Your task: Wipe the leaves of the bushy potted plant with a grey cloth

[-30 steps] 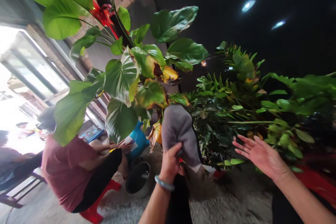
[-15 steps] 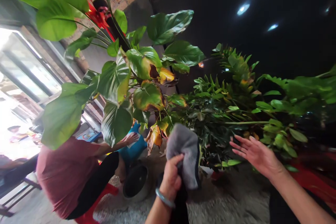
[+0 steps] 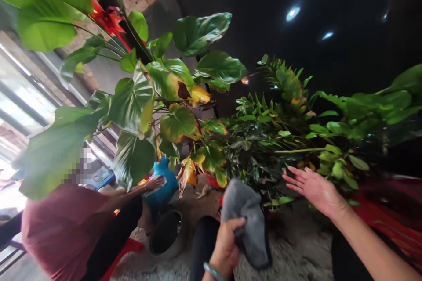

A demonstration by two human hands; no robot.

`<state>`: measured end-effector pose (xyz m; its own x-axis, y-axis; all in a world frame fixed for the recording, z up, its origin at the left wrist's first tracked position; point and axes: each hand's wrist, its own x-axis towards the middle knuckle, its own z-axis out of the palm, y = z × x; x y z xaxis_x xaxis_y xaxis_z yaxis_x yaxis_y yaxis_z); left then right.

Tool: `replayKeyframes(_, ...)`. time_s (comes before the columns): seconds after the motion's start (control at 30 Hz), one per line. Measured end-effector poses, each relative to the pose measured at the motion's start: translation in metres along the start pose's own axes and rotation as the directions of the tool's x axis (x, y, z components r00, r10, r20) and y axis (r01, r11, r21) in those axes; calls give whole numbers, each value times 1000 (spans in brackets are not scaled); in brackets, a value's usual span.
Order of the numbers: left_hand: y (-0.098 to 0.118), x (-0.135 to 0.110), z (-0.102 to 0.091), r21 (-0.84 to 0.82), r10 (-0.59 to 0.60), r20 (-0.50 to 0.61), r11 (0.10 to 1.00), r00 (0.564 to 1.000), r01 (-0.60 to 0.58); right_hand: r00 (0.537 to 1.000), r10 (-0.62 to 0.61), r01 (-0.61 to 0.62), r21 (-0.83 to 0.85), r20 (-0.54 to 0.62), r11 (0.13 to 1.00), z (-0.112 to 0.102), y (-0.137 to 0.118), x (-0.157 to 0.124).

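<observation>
My left hand, with a pale bangle at the wrist, grips a grey cloth that hangs over and past the fingers. The cloth is held low, in front of the leafy plants. To the right, my right hand is stretched out with its fingers apart and holds nothing. It is nearest to the low green plants; whether it touches a leaf I cannot tell. A tall broad-leaved plant with some yellow and brown leaves rises at the centre left.
At the left, a person in a pink shirt sits on a red stool, a hand with a white cloth on a blue vase. A dark bucket stands between us. A dark glossy wall rises behind the plants.
My left hand has moved down and to the right with the grey cloth, which hangs further right. My right hand stays open beside the plants. The view has shifted slightly to the right.
</observation>
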<state>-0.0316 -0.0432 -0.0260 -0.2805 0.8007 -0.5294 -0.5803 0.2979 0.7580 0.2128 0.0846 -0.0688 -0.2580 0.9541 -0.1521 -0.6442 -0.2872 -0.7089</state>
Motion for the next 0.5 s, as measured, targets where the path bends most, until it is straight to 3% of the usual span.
replayKeyframes(0.07, 40, -5, 16, -74, 129, -57, 988, 990, -133, 1000, -14, 13, 20, 7, 1000, 0, 1, 0)
replayKeyframes(0.17, 99, 2, 46, -222, 331, -66, 915, 941, -337, 1000, -25, 25, 44, -7, 999, 3, 2, 0)
replayKeyframes(0.23, 108, 13, 55, -231, 370, -68, 897, 926, -376, 999, -33, 33, 44, 1, 998, 4, 3, 1)
replayKeyframes(0.3, 87, 22, 51, -140, 332, -65, 931, 941, -338, 999, -42, 41, 38, 26, 998, 5, 4, 1)
replayKeyframes(0.43, 11, 22, 20, 61, 129, 49, 989, 990, -132, 999, -21, 20, 5, 41, 1000, 5, 5, 1)
replayKeyframes(0.5, -3, 12, 10, 74, 73, 101, 994, 992, -81, 1000, -17, 17, 5, 14, 1000, 6, 5, 0)
